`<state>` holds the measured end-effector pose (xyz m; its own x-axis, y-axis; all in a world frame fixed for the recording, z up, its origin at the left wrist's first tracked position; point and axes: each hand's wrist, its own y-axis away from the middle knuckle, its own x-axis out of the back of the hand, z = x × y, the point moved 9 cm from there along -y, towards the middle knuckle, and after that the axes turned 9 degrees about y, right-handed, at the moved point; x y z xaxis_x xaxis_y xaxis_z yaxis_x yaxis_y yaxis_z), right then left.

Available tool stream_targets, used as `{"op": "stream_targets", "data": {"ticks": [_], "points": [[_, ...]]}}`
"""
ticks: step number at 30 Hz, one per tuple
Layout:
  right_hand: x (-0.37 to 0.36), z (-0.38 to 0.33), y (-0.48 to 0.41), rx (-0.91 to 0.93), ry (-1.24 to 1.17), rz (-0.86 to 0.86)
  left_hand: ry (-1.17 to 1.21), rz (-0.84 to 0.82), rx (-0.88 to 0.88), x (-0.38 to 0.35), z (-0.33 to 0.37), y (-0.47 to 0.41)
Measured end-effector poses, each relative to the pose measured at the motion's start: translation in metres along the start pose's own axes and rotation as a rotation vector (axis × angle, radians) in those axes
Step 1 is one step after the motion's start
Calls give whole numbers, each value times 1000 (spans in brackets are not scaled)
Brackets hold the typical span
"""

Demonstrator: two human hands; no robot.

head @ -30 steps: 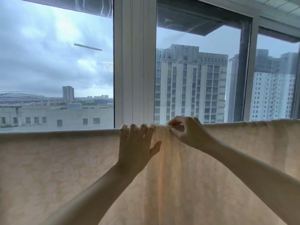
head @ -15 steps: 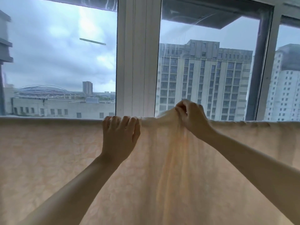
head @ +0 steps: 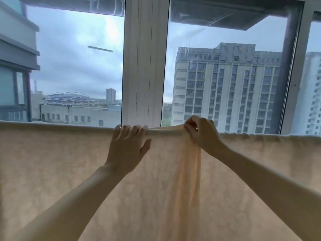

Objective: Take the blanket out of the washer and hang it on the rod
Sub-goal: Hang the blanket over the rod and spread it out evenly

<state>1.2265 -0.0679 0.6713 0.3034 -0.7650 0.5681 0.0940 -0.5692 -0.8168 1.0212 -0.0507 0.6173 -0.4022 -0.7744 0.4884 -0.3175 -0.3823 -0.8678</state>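
Beyond 2 window panes split by a white post (head: 145, 66), I see grey sky and a tall building (head: 225, 87). The pale peach blanket (head: 69, 171) hangs across the whole view below them, and the rod under its top fold is hidden. My left hand (head: 126, 150) lies flat on it, fingers straight and reaching over the top edge. Just beside it, my right hand (head: 203, 134) pinches a bunched fold at that edge.

Tall glass panes (head: 78, 70) split by a white window frame (head: 145, 66); beyond, overcast sky (head: 69, 40), a pale high-rise block (head: 225, 87), a distant arched stadium roof (head: 67, 94), grey daylight.
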Motion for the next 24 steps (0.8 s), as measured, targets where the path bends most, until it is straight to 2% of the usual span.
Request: {"op": "stream_targets", "data": {"ticks": [6,17,24], "points": [[0,-1,0,15,-8,-19,-33,-48,-99,-13,39,-7],[13,3,3,16,-45,-98,-7,-58,-85,-25,73,-15],[15,28,18,-11,-27,-225,-6,-53,-64,-27,71,-13]]}}
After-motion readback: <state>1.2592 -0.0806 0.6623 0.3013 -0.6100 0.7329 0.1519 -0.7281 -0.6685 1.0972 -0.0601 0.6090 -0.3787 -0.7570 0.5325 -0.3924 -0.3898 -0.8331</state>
